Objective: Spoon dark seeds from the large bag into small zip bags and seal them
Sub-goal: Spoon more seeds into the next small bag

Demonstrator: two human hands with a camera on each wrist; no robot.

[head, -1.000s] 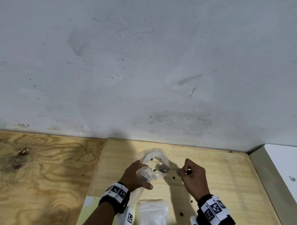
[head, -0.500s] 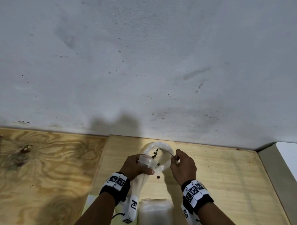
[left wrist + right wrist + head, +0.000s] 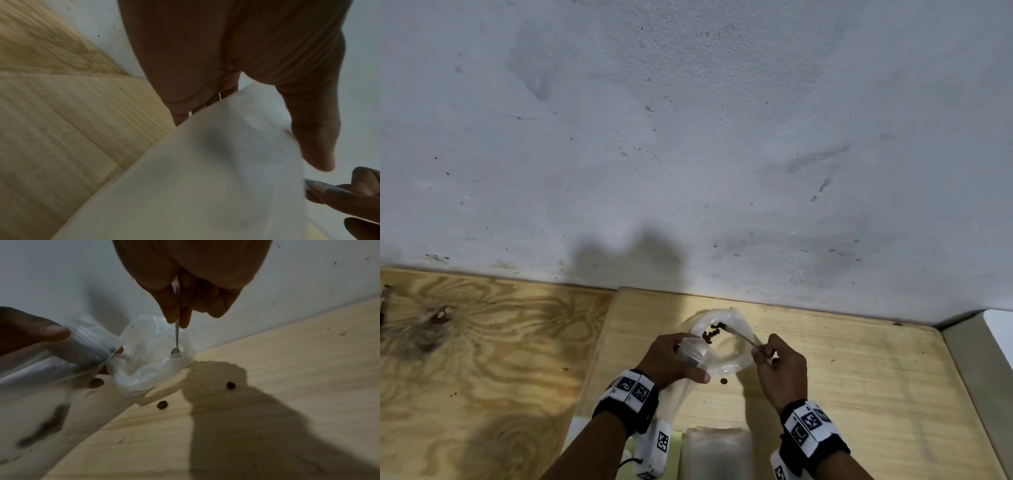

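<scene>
The large clear bag (image 3: pixel 736 358), rim rolled down, stands on the light board near the wall, with dark seeds (image 3: pixel 710 334) inside at its far left. My right hand (image 3: pixel 764 353) pinches the handle of a thin metal spoon (image 3: pixel 739 335). Its bowl reaches down into the large bag (image 3: pixel 152 363), as the spoon (image 3: pixel 176 337) shows in the right wrist view. My left hand (image 3: pixel 688 365) grips a small clear zip bag (image 3: pixel 693 351) at the large bag's left rim. This small zip bag (image 3: pixel 205 170) hides the left fingers in the left wrist view.
Loose seeds lie on the board: one (image 3: pixel 723 381) in front of the large bag, two (image 3: pixel 162 405) (image 3: pixel 231 385) in the right wrist view. A stack of small zip bags (image 3: pixel 714 452) lies by the near edge. A white ledge (image 3: pixel 993 339) bounds the right; the wall (image 3: pixel 688 137) is close behind.
The spoon has swung from the small bag's mouth into the large bag, its bowl now among the seeds at the far side. My right hand moved left and closer to the bag.
</scene>
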